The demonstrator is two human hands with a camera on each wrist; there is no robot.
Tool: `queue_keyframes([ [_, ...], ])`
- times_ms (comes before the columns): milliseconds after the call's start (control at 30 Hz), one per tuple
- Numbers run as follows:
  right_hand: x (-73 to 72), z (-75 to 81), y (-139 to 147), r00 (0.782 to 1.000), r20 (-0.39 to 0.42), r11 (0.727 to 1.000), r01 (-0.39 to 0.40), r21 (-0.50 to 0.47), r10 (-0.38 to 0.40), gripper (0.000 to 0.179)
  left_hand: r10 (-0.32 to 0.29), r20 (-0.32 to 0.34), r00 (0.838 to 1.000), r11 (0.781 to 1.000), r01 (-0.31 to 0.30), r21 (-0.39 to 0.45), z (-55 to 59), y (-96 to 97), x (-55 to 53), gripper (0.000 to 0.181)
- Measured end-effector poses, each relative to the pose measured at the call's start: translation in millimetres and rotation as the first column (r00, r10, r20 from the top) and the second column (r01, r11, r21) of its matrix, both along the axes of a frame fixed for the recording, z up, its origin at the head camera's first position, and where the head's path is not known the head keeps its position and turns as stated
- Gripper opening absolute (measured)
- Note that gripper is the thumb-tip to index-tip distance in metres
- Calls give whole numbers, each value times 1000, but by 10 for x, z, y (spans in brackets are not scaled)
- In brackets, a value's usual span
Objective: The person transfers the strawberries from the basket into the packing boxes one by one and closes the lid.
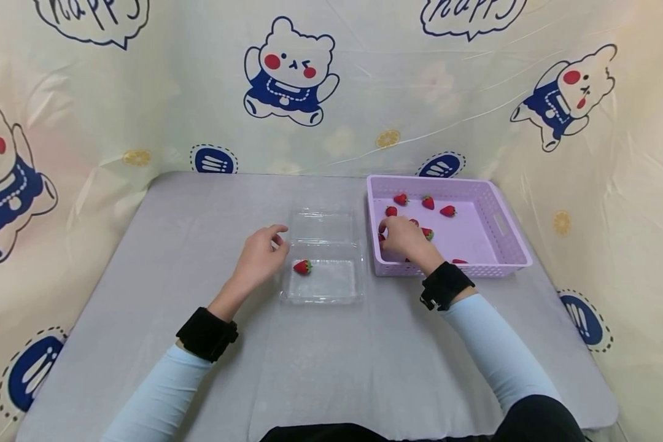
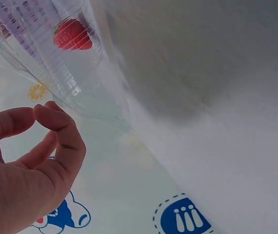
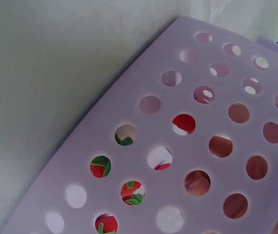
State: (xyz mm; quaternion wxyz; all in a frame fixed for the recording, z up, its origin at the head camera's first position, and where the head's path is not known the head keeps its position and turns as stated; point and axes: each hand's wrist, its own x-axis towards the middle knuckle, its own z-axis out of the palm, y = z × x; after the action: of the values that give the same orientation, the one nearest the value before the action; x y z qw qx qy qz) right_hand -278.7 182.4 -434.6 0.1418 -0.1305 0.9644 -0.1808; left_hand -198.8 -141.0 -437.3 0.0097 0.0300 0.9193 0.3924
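A clear plastic clamshell box (image 1: 323, 294) lies with its lid (image 1: 321, 226) folded back. One strawberry (image 1: 302, 267) is in its lower half, seen through the plastic in the left wrist view too. My left hand (image 1: 261, 255) hovers at the box's left side, loosely curled around nothing, thumb and forefinger tips close together. Inside the purple basket (image 1: 483, 230), my right hand (image 1: 407, 239) reaches down among strawberries near the left wall. Its fingertips are hidden in the head view; through the basket's holes the right wrist view gives only bits of fingers (image 3: 197, 184) and fruit.
Several strawberries lie spread in the basket, among them one by the far wall (image 1: 428, 202) and one further right (image 1: 448, 211). The basket's perforated wall rises beside the box. A grey cloth (image 1: 309, 368) covers the table; a printed curtain (image 1: 199, 92) hangs behind.
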Motion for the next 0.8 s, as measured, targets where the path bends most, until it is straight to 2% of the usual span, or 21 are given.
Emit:
queue_keyframes([
  [200,-1,-26,-22,1000,20,1000,6,-13,-6,30,-5,-6,1000,1000,5,4,-28,-2,9,42],
  [467,27,-36,-93,1000,-31,999,-3,37,4,19,-7,-5,1000,1000,7,25,-51,-38,20,42],
  [800,4,-18,-29,999,-46,1000,9,2,-9,20,0,-8,1000,1000,0,10,-23,-46,26,42],
])
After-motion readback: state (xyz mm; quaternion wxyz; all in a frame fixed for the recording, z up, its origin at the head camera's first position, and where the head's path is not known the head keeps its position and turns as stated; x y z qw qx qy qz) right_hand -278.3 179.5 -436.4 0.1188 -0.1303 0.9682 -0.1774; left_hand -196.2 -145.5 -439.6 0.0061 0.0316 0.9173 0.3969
